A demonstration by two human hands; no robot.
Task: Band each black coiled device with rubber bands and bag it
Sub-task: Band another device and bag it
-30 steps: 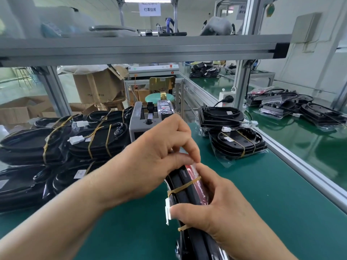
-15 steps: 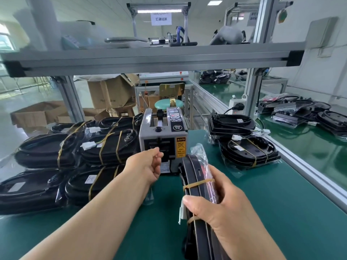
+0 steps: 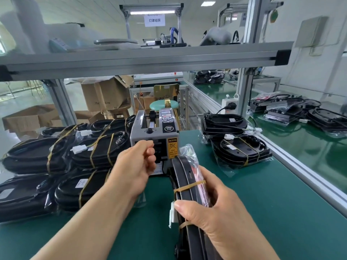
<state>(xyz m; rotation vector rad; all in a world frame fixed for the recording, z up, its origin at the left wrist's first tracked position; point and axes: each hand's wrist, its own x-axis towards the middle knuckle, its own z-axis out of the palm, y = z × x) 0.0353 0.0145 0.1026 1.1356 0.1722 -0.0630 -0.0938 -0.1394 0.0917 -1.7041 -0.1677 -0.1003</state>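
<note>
On the green surface (image 3: 281, 212), close to its near edge, the right hand (image 3: 217, 212) holds a black coiled device (image 3: 183, 173) standing on its edge, the grip wrapped round it with the thumb on the left face and the fingers behind. One rubber band (image 3: 189, 185) crosses the device just above the thumb, and a second band (image 3: 183, 225) shows just below it. A white connector (image 3: 172, 214) sticks out at the left face beside the thumb tip. Crinkled clear plastic (image 3: 189, 150) with something red inside lies against the right face, under the fingers. The left hand (image 3: 135, 166) is at the front of a grey tape dispenser (image 3: 142, 136), its fingers curled and the thumb against the forefinger by the slot; whether that grip pinches anything cannot be told. The dispenser carries a yellow caution label (image 3: 172, 148) and stands just beyond the device's far end. To the left lie stacks of banded devices (image 3: 56, 156) in clear bags; a smaller pile (image 3: 242, 151) sits to the right. An aluminium shelf (image 3: 150, 59) runs overhead, with cardboard boxes (image 3: 105, 92) on the floor behind.
</note>
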